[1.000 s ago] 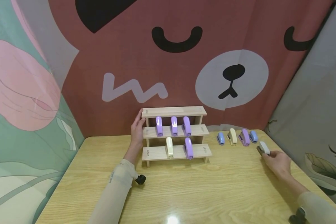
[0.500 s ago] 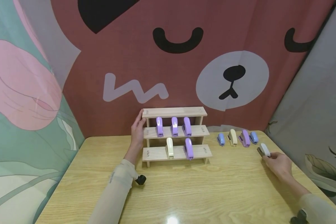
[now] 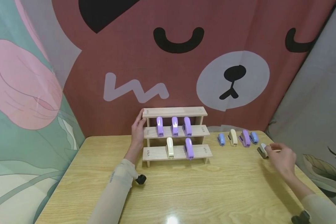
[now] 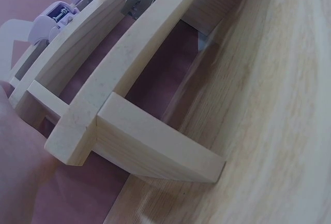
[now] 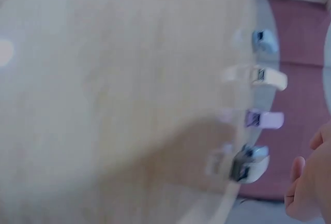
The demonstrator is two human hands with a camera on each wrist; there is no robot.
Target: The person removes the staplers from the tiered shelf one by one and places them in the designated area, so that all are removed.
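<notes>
My left hand (image 3: 137, 134) rests against the left end of a three-tier wooden display stand (image 3: 155, 152), fingers reaching up to the top board. In the left wrist view, part of that hand (image 4: 18, 157) lies beside the stand's boards. At the far right, my right hand (image 3: 284, 159) overlaps a small white stapler (image 3: 263, 147) in the head view. A gap shows between this stapler (image 5: 253, 169) and the right hand (image 5: 309, 185) in the right wrist view. Its fingers are loosely bent and hold nothing. The stapler stands on the table, dark base toward me.
Two blue staplers (image 3: 221, 139), a cream stapler (image 3: 232, 137) and a purple stapler (image 3: 245, 138) line the table's back right. Three purple staplers (image 3: 175, 126) occupy the middle tier. A cream stapler (image 3: 170, 148) and a purple stapler (image 3: 189, 148) stand on the bottom tier.
My right hand has let go of the white stapler and lifted slightly up and to the right. The left hand and the stand have stayed put.
</notes>
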